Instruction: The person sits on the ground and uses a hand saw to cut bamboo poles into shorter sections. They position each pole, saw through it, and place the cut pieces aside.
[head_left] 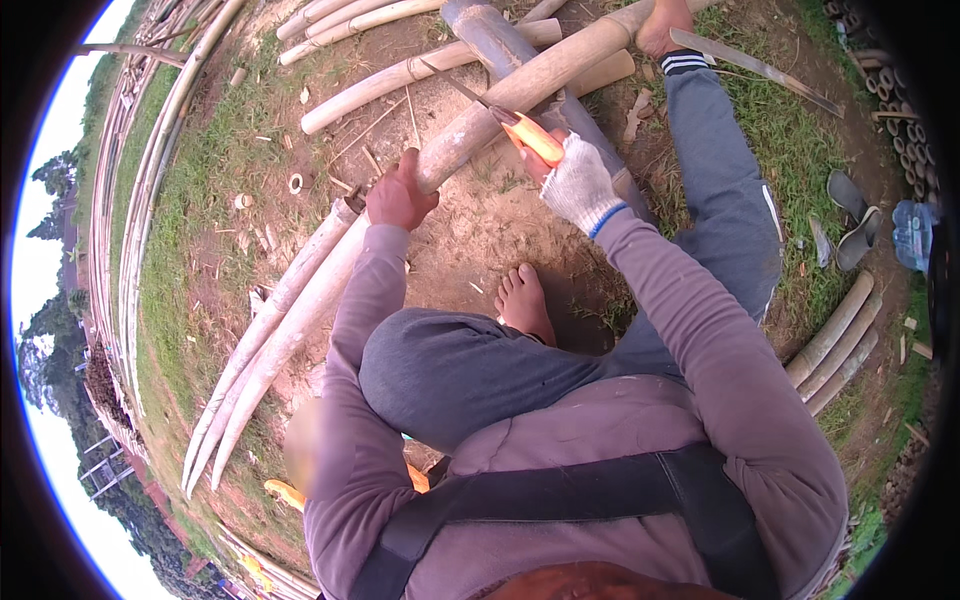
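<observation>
A thick bamboo pole (470, 132) slants from upper right to lower left in front of me, lying across another grey pole (487, 35). My left hand (398, 190), bare, is closed around the bamboo pole at its near left part. In a white knit glove, my right hand (578, 185) grips the orange handle of a hand saw (537, 140). Its thin dark blade points to the upper left, over the bamboo pole; whether the teeth touch the bamboo I cannot tell. One bare foot (662, 28) of mine presses on the far part of the pole.
My other bare foot (524, 303) stands on sawdust-strewn soil. Cut bamboo lengths (835, 345) lie at right, near dark slippers (858, 240) and a clear bluish plastic bottle (912, 235). Long poles (150, 190) stretch along the left. A flat pale strip (757, 68) lies beside my raised foot.
</observation>
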